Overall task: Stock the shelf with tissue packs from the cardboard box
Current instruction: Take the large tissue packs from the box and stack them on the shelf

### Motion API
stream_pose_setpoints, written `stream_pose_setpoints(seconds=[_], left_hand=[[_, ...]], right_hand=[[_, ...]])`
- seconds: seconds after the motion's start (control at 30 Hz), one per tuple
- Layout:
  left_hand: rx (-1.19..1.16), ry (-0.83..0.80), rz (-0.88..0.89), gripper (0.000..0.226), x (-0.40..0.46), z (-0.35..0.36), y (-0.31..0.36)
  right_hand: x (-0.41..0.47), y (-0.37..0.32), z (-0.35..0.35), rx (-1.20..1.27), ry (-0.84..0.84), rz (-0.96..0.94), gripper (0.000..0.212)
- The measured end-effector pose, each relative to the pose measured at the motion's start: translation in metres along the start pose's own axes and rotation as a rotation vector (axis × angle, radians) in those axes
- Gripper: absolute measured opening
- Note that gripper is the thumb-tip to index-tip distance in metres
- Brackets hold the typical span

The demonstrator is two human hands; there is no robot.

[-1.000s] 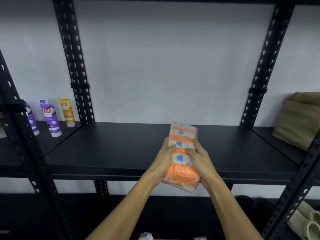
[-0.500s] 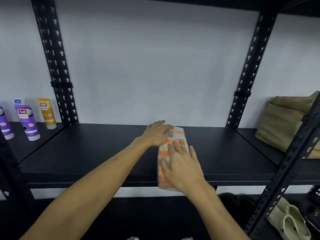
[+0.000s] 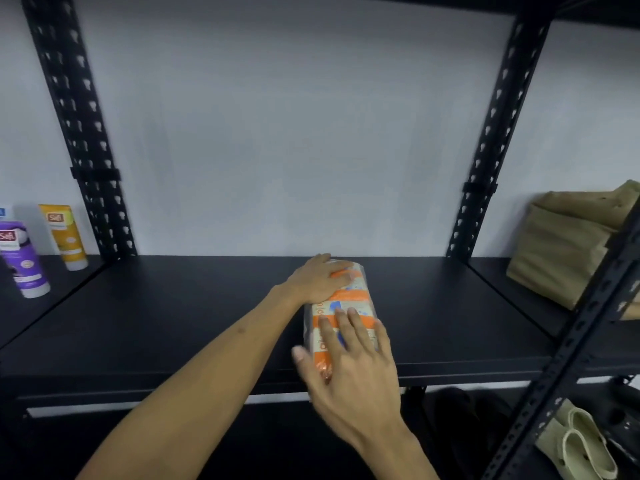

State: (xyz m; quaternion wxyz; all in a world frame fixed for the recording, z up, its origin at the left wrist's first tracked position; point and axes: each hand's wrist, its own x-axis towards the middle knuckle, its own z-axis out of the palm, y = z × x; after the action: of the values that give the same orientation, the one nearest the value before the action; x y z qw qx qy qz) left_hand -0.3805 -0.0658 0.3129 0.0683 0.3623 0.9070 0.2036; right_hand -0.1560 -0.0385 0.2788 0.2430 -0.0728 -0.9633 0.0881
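An orange and white tissue pack (image 3: pixel 349 301) lies lengthwise on the black shelf (image 3: pixel 173 327), its near end at the shelf's front edge. My left hand (image 3: pixel 320 280) rests flat on the pack's far end, fingers stretched across it. My right hand (image 3: pixel 349 368) lies over the near end with straight fingers on top and the thumb spread out to the left. The cardboard box is out of view.
Purple (image 3: pixel 22 259) and yellow (image 3: pixel 64 235) tubes stand on the left bay's shelf. Folded khaki fabric (image 3: pixel 568 251) sits on the right bay. Black perforated uprights (image 3: pixel 83 133) frame the bay. Pale clogs (image 3: pixel 578 441) lie on the lower right shelf.
One second ago both hands gripped the pack in the air before the shelf. It has since been laid on the shelf, and the hands now lie flat on top, the pack pushed slightly deeper.
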Motion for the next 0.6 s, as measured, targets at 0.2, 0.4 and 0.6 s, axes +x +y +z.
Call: stream_pose_setpoints(seconds=[0.2,0.4,0.6], left_hand=[[-0.111,0.086,-0.046,0.063,-0.003,0.001,0.010],[-0.389,0.304,-0.217,0.078,-0.001,0.015,0.036],[-0.473,0.172,-0.169,0.064,0.031,0.045,0.068]], right_hand=[[-0.006,0.014,0.007,-0.081,0.078,-0.039,0.062],[0.004,0.067,-0.002,-0.057,0.157,-0.047,0.053],[0.009,0.154,-0.015,0.024,0.145,-0.063,0.056]])
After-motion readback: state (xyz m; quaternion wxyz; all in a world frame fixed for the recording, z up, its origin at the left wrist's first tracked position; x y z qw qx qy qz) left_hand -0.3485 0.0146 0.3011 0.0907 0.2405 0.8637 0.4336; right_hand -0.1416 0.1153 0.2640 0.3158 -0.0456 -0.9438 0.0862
